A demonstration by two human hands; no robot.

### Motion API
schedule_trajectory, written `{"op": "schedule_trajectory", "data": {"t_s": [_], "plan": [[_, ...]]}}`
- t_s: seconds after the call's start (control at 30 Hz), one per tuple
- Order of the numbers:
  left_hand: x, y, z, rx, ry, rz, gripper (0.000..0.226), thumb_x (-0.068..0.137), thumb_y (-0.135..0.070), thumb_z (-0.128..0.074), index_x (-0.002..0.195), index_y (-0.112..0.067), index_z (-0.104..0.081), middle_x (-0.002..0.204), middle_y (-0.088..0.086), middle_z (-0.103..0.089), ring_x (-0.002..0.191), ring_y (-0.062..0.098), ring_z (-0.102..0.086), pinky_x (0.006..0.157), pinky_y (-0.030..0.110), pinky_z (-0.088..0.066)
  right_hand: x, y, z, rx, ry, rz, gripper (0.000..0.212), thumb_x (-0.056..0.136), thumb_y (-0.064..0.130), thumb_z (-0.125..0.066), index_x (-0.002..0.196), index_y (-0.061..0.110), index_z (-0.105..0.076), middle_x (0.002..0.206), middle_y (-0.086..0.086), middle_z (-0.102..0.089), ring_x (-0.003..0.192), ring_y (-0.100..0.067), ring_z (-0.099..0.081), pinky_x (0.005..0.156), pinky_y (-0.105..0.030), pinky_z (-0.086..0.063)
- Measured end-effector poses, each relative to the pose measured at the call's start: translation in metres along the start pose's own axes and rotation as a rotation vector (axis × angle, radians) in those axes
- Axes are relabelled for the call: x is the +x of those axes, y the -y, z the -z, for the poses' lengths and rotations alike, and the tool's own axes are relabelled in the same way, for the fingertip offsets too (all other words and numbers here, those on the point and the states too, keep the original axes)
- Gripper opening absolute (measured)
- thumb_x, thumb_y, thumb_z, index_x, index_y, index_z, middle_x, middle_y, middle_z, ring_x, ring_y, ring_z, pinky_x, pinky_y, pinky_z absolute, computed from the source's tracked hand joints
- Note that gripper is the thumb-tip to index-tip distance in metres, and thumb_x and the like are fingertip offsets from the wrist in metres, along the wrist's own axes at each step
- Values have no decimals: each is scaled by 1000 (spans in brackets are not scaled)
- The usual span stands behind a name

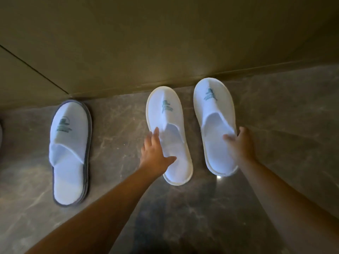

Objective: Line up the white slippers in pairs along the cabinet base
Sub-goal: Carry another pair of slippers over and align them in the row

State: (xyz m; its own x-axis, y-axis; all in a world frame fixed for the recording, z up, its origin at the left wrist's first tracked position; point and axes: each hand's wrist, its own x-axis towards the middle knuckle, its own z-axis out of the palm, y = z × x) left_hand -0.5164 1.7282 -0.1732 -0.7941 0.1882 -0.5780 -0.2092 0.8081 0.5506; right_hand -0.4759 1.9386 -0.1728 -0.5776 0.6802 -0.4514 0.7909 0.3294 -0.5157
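Right hand [240,143] a bit motion-blurred, fingertips tucked behind the right slipper [214,123]. Something pale [1,132] chopped off at the left edge, can't tell what. Slipper logos unreadable.

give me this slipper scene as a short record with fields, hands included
surface: marble floor along the cabinet base
left slipper: grey-trimmed slipper, toe to cabinet, untouched
middle slipper: white-trimmed middle slipper, toe near cabinet, heel angled right
right slipper: white-trimmed right slipper, toe at cabinet
left hand: left hand open, fingers on the middle slipper
right hand: right hand grips the right slipper's outer edge
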Motion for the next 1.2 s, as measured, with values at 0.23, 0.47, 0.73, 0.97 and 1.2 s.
{"op": "schedule_trajectory", "data": {"t_s": [0.23,0.47,0.73,0.97,1.2], "plan": [[-17,8,-36,185,-15,-20,117,62,-54,-70,132,-42,23,154,-5,11,143,28,-4,114,48,-16,-37,-31,-5,-290,62,212,109,60,49,-76,141,13,-12,145,-17,-27,129,-36,-31,101,-46,-36],[-16,16,-57,475,-25,-65,128,52,-62,-72,133,-41,25,149,2,27,141,34,6,113,53,-13,-40,-48,-40,-413,81,278,106,68,49,-67,142,23,5,153,-16,-1,137,-37,-12,110,-50,-20],[-21,8,-67,591,20,-113,124,52,-64,-71,138,-37,15,148,10,28,140,36,4,111,52,-19,-22,-72,-15,-321,58,277,95,66,30,-70,141,20,-12,150,-18,-12,133,-39,-17,108,-52,-21],[-9,-9,-81,572,3,-160,120,55,-66,-67,138,-37,15,148,7,28,140,36,4,113,52,-14,-11,-79,0,-319,25,278,93,68,29,-70,141,18,-15,150,-18,-13,135,-38,-17,107,-53,-25],[-10,-8,-78,594,6,-199,117,59,-66,-65,137,-37,17,145,3,33,140,34,8,113,52,-11,-13,-75,-8,-352,61,290,91,69,31,-68,141,19,-15,151,-17,-9,134,-37,-15,108,-52,-22]]}}
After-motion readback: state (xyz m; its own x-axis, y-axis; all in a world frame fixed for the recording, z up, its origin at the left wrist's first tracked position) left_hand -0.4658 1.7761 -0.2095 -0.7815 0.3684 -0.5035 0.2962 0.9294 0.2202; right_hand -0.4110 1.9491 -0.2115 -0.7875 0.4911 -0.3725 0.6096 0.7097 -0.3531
